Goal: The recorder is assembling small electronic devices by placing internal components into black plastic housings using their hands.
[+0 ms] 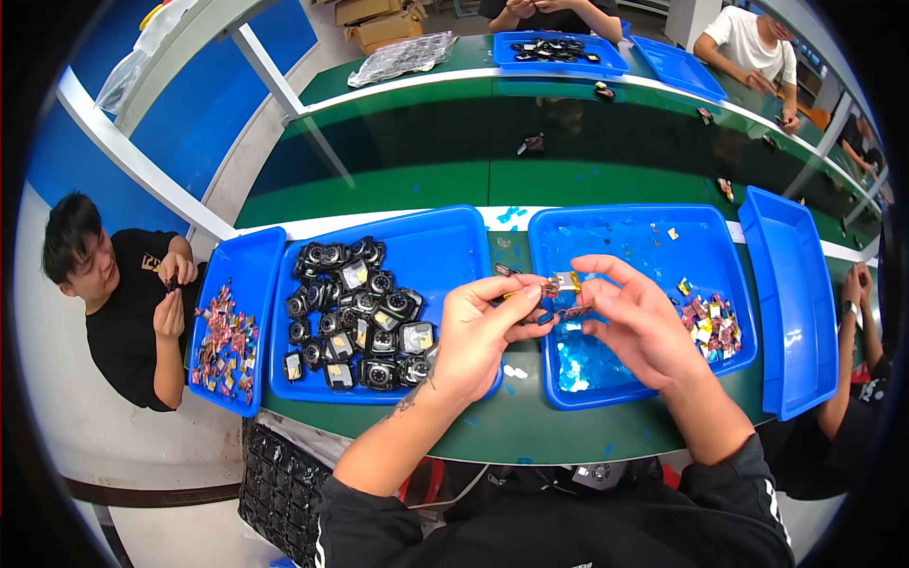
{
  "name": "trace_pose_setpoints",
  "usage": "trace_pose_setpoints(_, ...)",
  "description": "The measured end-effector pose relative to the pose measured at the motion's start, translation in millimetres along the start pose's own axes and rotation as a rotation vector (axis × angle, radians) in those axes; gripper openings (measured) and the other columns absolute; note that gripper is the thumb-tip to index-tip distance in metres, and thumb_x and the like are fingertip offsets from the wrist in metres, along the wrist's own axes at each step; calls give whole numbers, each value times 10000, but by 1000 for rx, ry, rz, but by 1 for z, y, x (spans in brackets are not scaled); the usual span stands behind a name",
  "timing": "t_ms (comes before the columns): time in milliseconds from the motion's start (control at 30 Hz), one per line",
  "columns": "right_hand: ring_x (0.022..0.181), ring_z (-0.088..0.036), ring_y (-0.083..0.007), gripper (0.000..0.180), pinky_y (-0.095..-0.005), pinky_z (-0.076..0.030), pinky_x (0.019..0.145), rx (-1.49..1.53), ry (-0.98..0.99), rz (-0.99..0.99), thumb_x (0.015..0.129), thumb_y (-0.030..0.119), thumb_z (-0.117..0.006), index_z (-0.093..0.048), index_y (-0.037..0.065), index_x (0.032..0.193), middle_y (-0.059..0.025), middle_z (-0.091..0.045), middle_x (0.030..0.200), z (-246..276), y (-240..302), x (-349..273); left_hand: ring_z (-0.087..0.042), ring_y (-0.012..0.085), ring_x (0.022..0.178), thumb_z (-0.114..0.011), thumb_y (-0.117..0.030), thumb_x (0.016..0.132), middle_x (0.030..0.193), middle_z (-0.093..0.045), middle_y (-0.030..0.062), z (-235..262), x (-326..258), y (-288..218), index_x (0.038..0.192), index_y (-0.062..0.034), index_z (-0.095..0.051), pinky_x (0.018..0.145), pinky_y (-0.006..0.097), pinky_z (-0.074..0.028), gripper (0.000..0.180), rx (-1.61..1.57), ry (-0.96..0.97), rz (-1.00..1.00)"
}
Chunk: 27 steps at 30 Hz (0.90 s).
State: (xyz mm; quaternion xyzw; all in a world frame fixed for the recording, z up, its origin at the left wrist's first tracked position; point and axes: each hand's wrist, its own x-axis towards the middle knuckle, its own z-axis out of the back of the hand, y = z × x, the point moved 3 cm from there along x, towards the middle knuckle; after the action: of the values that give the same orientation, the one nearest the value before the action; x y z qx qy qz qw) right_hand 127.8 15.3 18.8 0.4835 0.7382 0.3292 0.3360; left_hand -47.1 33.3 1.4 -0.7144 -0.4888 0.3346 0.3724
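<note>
My left hand (478, 331) and my right hand (632, 317) meet over the gap between two blue trays and pinch a small silver battery pack with thin wires (565, 283) between their fingertips. The left blue tray (445, 248) holds several small black round camera-like parts (358, 315). The right blue tray (625, 232) holds blue film scraps (582, 355) and a pile of small red and yellow battery packs (710, 319) at its right side.
Another blue tray (248, 275) with small red parts stands far left, beside a seated person in black (133, 303). A tilted blue tray (793, 303) sits far right. Beyond lies a green conveyor belt (492, 142), with more trays and people at the far side.
</note>
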Motion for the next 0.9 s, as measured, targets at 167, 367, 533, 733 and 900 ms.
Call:
trace_pose_setpoints(167,897,-584,-109,518,-246,-482,794,-26,123,52,837,-18,-650,-436,24,1307,-52,-595,968,3,-2,-1,-675,168,807,-587,-71,917,994,-662,119,-2,0,-3,1012,50,-642,704,274,-601,164,-63,1,3)
trace_pose_setpoints(367,919,-611,-130,517,-247,-500,837,42,128,39,830,-59,-642,-437,10,1300,-76,-608,978,4,-2,-1,-681,180,801,-582,-70,920,1010,-656,129,2,0,0,1012,46,-638,677,270,-591,158,-57,4,0)
trace_pose_setpoints(533,910,-609,-123,507,-238,-495,822,22,107,47,829,-58,-642,-445,8,1291,-75,-607,975,5,0,-2,-683,188,788,-574,-64,923,1013,-654,138,0,-1,-1,1022,47,-630,676,272,-586,159,-29,15,-32)
trace_pose_setpoints(733,918,-595,-106,499,-222,-483,812,-97,108,116,815,-52,-656,-472,16,1274,-60,-604,980,5,0,-2,-682,189,793,-579,-60,921,1030,-643,138,-3,-2,-3,1015,50,-631,686,273,-575,153,-24,51,-58)
trace_pose_setpoints(900,926,-587,-101,440,-217,-475,817,-99,53,117,852,-10,-636,-484,17,1264,-58,-611,983,0,3,-4,-681,192,801,-592,-44,912,1049,-633,139,-3,-3,-2,1011,59,-632,694,268,-565,148,-3,62,-56)
